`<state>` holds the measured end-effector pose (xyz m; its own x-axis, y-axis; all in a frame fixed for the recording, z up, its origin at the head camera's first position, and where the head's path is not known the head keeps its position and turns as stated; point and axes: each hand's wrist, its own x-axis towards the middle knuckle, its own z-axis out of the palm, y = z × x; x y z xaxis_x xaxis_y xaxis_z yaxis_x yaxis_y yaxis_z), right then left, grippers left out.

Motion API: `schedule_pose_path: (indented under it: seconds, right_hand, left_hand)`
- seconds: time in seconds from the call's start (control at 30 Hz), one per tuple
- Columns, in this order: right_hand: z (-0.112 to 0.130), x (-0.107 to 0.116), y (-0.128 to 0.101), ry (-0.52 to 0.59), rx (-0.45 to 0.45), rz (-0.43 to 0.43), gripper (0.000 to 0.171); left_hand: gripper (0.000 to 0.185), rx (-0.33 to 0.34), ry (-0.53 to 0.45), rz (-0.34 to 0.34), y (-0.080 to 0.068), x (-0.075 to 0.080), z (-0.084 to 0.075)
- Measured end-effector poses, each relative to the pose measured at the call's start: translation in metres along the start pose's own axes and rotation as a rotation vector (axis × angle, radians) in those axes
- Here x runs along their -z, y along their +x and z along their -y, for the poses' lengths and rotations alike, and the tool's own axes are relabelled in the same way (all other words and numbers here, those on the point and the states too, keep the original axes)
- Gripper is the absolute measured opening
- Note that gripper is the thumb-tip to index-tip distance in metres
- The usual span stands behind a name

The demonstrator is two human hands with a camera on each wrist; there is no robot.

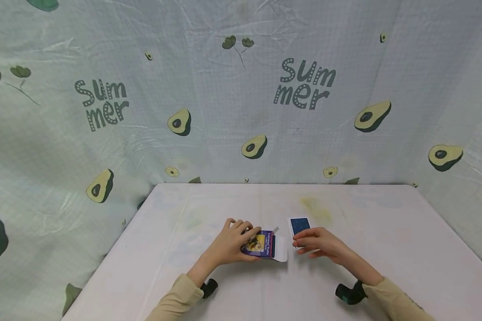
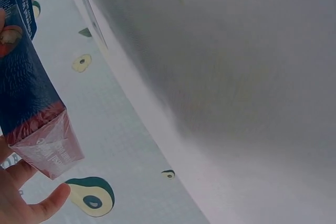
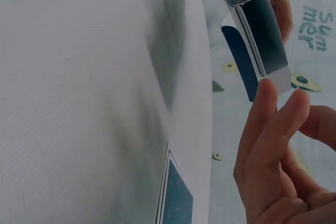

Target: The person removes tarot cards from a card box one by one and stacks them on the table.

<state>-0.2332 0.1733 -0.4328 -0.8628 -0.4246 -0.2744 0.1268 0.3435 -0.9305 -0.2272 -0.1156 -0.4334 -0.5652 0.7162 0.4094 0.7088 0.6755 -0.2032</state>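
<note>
Pale cloth printed with avocados and the word "Summer" forms the backdrop [image 1: 241, 111], hung behind and to both sides of the scene. A white counter [image 1: 385, 249] fills the near part of the head view, with a faint yellowish stain right of centre, toward the far edge.

At the near middle of the counter a card box [image 1: 261, 244] is held by the left hand [image 1: 233, 243]. The box is purple and blue with a picture on its face, and its white flap is open toward the right. The fingers are curled over the far edge and the thumb is pressed to the near side, so the box is gripped. In the left wrist view the box [image 2: 31, 103] is seen from its closed end, wrapped in clear film, with the thumb [image 2: 44, 205] beneath it.

Just right of the box, a small stack of blue-backed cards [image 1: 299, 225] lies flat on the counter. The right hand [image 1: 319, 243] is held just near of the cards, its fingers loosely bent and pointing left toward the open flap; nothing is seen in its grasp. In the right wrist view the fingers [image 3: 273, 145] are relaxed and empty, the box's open end [image 3: 257, 51] is just beyond them, and the cards [image 3: 176, 198] lie on the counter below.

Beige sleeves [image 1: 176, 296] cover both forearms.
</note>
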Motion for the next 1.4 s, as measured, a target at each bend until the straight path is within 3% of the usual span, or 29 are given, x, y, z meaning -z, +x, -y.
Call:
schedule_pose_path:
  seconds: [0.47, 0.87, 1.4]
  right_hand:
    - [0.010, -0.009, 0.003, 0.013, 0.061, 0.040, 0.053]
    - [0.010, -0.018, 0.008, 0.038, 0.057, 0.039, 0.050]
    - [0.011, -0.029, 0.013, 0.001, 0.017, -0.048, 0.042]
  left_hand:
    - [0.075, -0.002, 0.018, 0.027, 0.005, 0.003, -0.004]
    - [0.074, -0.028, 0.004, -0.029, 0.007, 0.002, -0.007]
    - [0.073, -0.037, -0.004, -0.022, 0.009, 0.004, -0.009]
